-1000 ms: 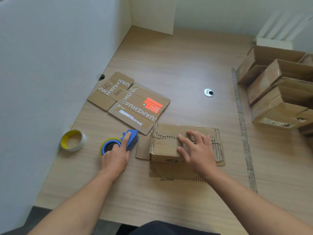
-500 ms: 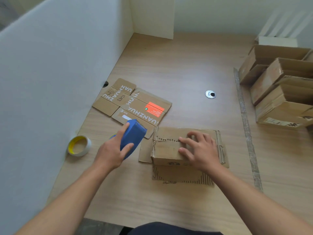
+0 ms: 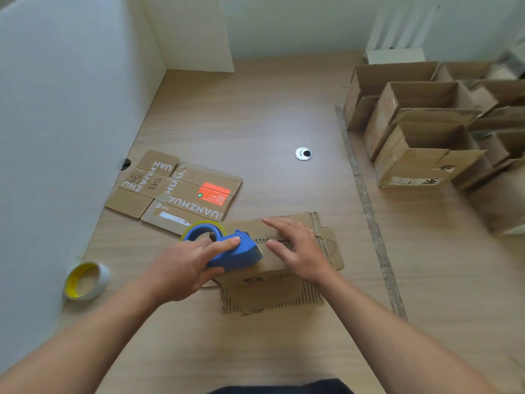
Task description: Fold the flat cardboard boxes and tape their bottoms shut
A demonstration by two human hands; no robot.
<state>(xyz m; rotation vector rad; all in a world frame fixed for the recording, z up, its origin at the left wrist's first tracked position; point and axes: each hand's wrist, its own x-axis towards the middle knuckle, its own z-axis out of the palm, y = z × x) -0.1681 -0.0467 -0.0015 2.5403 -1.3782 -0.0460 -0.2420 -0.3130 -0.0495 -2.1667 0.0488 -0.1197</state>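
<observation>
A small folded cardboard box [image 3: 272, 268] sits bottom-up on the wooden table [image 3: 255, 115], its loose flaps spread around it. My left hand [image 3: 184, 268] grips a blue tape dispenser [image 3: 230, 248] with a yellow-rimmed roll, and its front end rests on the box's left part by the seam. My right hand [image 3: 298, 248] presses flat on the closed bottom flaps with straight fingers. A flat cardboard box [image 3: 176, 189] with white lettering and an orange label lies behind them to the left.
A spare tape roll [image 3: 85, 280] lies at the left near the white partition [image 3: 56, 123]. Several folded open boxes [image 3: 426, 132] are stacked at the right, beyond a strip [image 3: 366, 206] along the table. A metal cable grommet [image 3: 303, 153] sits mid-table.
My left hand picked the dispenser up from the table and carried it right onto the box. My right hand stayed pressing on the flaps.
</observation>
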